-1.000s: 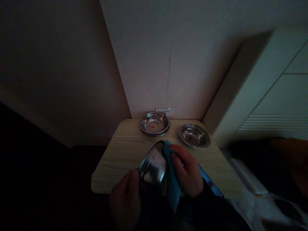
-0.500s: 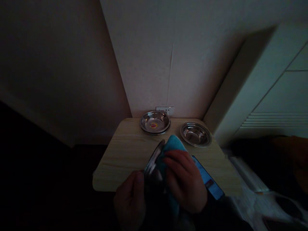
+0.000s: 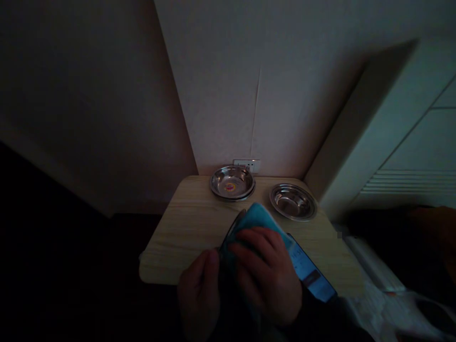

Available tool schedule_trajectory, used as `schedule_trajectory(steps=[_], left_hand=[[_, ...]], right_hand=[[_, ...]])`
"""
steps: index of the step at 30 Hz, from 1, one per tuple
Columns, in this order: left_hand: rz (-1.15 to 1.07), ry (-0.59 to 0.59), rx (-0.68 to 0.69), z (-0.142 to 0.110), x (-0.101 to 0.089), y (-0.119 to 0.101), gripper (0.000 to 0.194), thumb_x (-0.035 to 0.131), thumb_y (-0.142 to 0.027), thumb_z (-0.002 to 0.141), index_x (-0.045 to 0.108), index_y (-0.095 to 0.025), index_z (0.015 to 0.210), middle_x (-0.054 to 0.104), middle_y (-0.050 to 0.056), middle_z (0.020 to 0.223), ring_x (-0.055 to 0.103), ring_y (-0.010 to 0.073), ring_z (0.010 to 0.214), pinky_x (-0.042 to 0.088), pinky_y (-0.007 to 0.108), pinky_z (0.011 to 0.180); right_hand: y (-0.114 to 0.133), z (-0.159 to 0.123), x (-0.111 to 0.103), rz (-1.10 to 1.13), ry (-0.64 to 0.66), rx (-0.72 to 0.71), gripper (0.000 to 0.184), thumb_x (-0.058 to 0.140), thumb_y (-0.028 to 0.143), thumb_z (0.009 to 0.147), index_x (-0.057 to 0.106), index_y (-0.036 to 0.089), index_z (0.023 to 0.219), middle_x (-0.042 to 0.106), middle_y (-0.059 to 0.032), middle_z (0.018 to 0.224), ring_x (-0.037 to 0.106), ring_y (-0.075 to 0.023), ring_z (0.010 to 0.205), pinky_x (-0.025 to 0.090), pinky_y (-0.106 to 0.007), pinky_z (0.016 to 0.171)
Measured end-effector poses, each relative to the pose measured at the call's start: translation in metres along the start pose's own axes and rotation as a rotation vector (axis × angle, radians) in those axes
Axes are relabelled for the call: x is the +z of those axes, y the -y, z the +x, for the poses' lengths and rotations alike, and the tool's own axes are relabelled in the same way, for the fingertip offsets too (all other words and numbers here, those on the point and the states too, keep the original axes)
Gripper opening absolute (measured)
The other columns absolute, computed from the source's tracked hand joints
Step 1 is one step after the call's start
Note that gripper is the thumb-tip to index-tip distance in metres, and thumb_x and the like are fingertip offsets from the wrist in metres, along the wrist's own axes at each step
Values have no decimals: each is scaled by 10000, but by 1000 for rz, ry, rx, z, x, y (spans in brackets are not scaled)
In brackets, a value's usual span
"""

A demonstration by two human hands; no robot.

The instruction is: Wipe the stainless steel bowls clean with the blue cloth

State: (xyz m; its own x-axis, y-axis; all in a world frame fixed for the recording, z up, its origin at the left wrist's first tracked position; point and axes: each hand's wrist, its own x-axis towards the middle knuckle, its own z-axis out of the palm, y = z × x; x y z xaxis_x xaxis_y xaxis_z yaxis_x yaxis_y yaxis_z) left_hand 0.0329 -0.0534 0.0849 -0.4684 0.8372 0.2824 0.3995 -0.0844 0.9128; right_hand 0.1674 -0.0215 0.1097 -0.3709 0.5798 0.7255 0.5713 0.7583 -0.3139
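My left hand (image 3: 200, 289) is closed on the near rim of a tilted metal bowl (image 3: 233, 225), of which only a thin dark edge shows. Pressed against the bowl's inside is a teal cloth (image 3: 260, 217), gripped by my right hand (image 3: 265, 268) with its fingers curled over it. The cloth and my right hand cover most of the bowl. Both hands are at the near edge of the small wooden table (image 3: 178, 232).
At the back of the table stand stacked steel bowls (image 3: 232, 182), the top one with a sticker. Further right are more steel bowls (image 3: 292, 202). A lit phone (image 3: 311, 273) lies by my right wrist. Behind is a wall socket (image 3: 247, 165).
My right hand and the cloth have shifted left across the bowl, covering more of its shiny inside. My left hand keeps its hold on the rim. The view has moved slightly.
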Motion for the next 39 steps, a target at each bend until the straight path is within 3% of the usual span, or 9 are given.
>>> schedule_trajectory(steps=[23,27,31,36,39], left_hand=[[-11,20,17,0,1,-9,384,462,-367,847,574,-173,536,561,-9,482,497,101,444,399,186,442],[-29,55,41,1,1,-10,381,456,-332,860,519,-182,515,508,-28,448,481,92,434,384,178,441],[1,36,75,0,-2,-11,390,445,-320,865,492,-188,501,492,-30,441,467,91,428,374,181,442],[-22,70,77,-3,-1,-9,378,439,-314,875,526,-186,530,528,-26,466,496,94,446,392,176,459],[-32,74,82,-3,0,-10,380,436,-316,878,525,-187,532,534,-24,472,498,96,450,395,179,466]], right_hand=[[0,-3,-6,13,-9,40,227,477,145,848,623,186,1017,644,-92,1007,541,-245,934,469,-422,752],[-3,-4,-6,25,14,-49,216,476,158,837,634,195,981,640,-80,1002,536,-243,941,453,-420,766],[-7,-8,-5,5,-4,47,254,467,133,856,606,177,1064,615,-102,1053,527,-241,972,459,-421,787],[0,-20,-3,23,-58,-121,202,460,154,849,634,168,950,619,-83,1001,511,-238,968,435,-446,837],[1,-17,-3,-24,-84,-81,195,481,140,849,632,168,970,621,-86,1006,518,-233,950,443,-435,812]])
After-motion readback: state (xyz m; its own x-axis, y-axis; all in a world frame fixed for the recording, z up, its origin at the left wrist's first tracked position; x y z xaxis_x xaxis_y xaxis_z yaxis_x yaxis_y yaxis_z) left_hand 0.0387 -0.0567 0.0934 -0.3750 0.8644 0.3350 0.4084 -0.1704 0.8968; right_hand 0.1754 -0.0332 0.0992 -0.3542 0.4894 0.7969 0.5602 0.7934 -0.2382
